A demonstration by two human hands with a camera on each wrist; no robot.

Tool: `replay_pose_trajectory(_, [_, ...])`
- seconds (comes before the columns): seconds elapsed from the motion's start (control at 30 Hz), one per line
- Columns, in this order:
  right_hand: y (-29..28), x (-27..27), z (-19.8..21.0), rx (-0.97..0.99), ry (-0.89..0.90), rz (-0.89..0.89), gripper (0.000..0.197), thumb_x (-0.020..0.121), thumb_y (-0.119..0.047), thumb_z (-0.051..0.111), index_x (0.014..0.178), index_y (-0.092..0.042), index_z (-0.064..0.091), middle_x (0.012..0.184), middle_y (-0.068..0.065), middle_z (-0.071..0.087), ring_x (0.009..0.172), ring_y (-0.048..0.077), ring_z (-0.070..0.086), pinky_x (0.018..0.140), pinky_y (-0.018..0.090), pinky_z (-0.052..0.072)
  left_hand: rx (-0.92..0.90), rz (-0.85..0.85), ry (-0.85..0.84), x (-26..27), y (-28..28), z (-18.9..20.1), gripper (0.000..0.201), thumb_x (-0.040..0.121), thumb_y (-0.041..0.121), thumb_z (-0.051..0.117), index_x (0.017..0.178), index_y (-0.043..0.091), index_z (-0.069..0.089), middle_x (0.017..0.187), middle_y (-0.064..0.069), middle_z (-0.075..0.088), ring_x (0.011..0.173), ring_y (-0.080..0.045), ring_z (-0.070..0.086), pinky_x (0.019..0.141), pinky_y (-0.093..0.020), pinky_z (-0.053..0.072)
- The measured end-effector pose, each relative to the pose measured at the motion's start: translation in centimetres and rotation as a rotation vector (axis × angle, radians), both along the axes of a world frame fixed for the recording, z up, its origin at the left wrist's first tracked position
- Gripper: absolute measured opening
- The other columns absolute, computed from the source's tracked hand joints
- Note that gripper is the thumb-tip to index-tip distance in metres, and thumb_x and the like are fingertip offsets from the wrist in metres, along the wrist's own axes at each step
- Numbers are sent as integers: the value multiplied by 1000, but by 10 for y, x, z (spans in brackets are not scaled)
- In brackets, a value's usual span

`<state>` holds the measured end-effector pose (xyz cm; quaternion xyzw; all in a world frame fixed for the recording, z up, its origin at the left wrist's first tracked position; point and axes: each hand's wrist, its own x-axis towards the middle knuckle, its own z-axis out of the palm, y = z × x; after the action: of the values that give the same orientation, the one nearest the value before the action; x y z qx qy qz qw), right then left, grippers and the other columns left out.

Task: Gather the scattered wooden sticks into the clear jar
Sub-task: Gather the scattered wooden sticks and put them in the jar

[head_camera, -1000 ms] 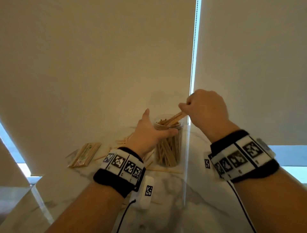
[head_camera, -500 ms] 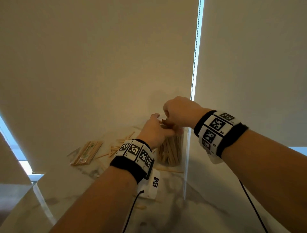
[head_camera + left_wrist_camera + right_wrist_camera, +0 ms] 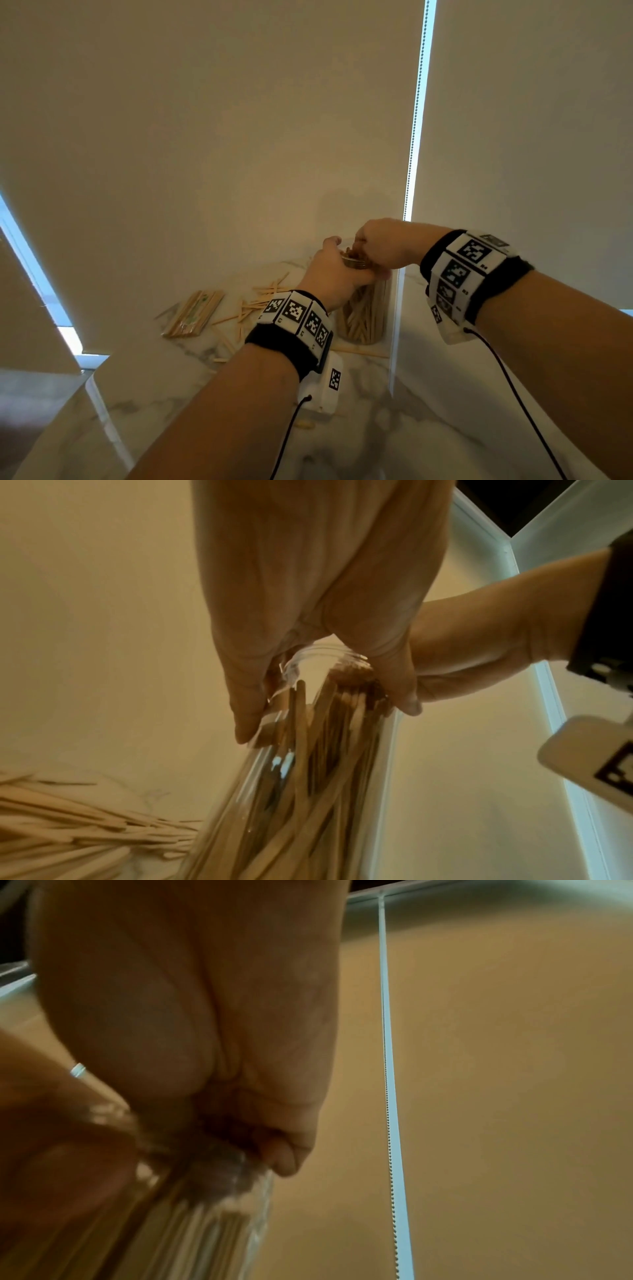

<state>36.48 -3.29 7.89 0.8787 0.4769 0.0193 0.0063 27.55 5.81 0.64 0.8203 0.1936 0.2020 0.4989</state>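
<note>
A clear jar (image 3: 363,313), packed with upright wooden sticks (image 3: 318,764), stands on the marble counter (image 3: 191,387) near the blind. My left hand (image 3: 337,265) grips the jar just under its rim, thumb on one side and fingers on the other (image 3: 325,718). My right hand (image 3: 364,251) sits on the jar's mouth, its fingers curled down around the tops of the sticks there (image 3: 260,1148). The right wrist view is blurred, so the fingertips are hard to make out. Loose sticks (image 3: 255,303) lie scattered left of the jar.
A wrapped bundle of sticks (image 3: 191,313) lies at the far left of the counter. One stick (image 3: 359,351) lies in front of the jar. Roller blinds with a bead chain (image 3: 412,137) hang right behind the jar. The counter's edge runs at lower left.
My right hand has come down from above the jar, lowering its bunch of sticks into the mouth. My left hand has kept its grip near the rim.
</note>
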Motion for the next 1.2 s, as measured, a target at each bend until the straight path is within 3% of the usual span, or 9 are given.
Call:
replay_pose_trajectory(0.07, [-2, 2, 7, 46, 53, 15, 23, 100, -22, 53, 110, -11, 70, 107, 5, 69, 92, 19, 64, 78, 28, 51, 0, 6, -3, 1, 1, -1, 121, 68, 42, 93, 159, 15, 18, 144, -4, 53, 125, -17, 55, 97, -29, 46])
replay_pose_trajectory(0.23, [-8, 8, 10, 543, 31, -61, 17, 92, -26, 68, 81, -13, 71, 77, -1, 71, 64, 9, 63, 67, 26, 53, -5, -2, -17, 0, 0, -1, 120, 67, 46, 93, 158, 16, 20, 144, -2, 52, 123, -16, 54, 93, -27, 44])
replay_pose_trajectory(0.37, [-8, 4, 2, 322, 74, -64, 22, 95, -27, 62, 82, -14, 74, 68, -7, 65, 64, 7, 58, 59, 22, 46, -2, 3, -8, -1, 1, -2, 119, 69, 45, 92, 159, 17, 19, 143, -1, 53, 124, -17, 55, 94, -27, 44])
replay_pose_trajectory(0.5, [-6, -4, 1, 98, 49, -95, 34, 97, -38, 52, 87, -16, 76, 82, 0, 69, 85, 21, 63, 86, 41, 50, 10, 0, 7, -1, 1, -1, 118, 74, 40, 90, 161, 14, 15, 144, -4, 55, 125, -17, 56, 89, -25, 44])
replay_pose_trajectory(0.77, [-17, -30, -5, 376, -64, -61, 36, 97, -44, 47, 74, -22, 64, 70, -4, 61, 74, 19, 63, 75, 35, 52, 47, -27, 167, -9, 3, 11, 151, 63, 51, 91, 160, 11, -18, 151, -10, 51, 134, -26, 52, 110, -39, 45])
replay_pose_trajectory(0.87, [-25, -53, -17, 442, -286, 14, 32, 99, -39, 42, 85, -19, 62, 77, -2, 55, 76, 20, 58, 72, 35, 48, 270, -21, 313, -40, 18, 26, 121, 76, 56, 83, 161, 5, 14, 152, -12, 49, 133, -24, 51, 103, -32, 42])
replay_pose_trajectory(1.03, [-34, -60, -27, 496, -272, 39, 28, 99, -36, 43, 101, -15, 62, 93, 2, 54, 84, 21, 51, 73, 35, 49, 458, -59, 582, -114, 53, 28, 79, 75, 62, 81, 139, 20, 60, 129, 3, 67, 119, -17, 60, 108, -37, 44])
replay_pose_trajectory(1.1, [-35, -69, -32, 583, -300, 135, 24, 99, -32, 45, 100, -14, 61, 95, 2, 53, 80, 18, 49, 69, 31, 46, 505, -120, 744, -143, 60, 18, 71, 74, 59, 83, 135, 27, 62, 124, 8, 67, 116, -15, 60, 104, -35, 45])
replay_pose_trajectory(1.2, [-30, -91, -49, 446, -151, 263, 23, 100, -33, 45, 92, -17, 60, 85, -3, 56, 76, 16, 56, 72, 31, 51, 606, -239, 980, -170, 60, -5, 98, 70, 63, 84, 152, 31, 41, 147, 3, 51, 130, -22, 52, 110, -37, 42])
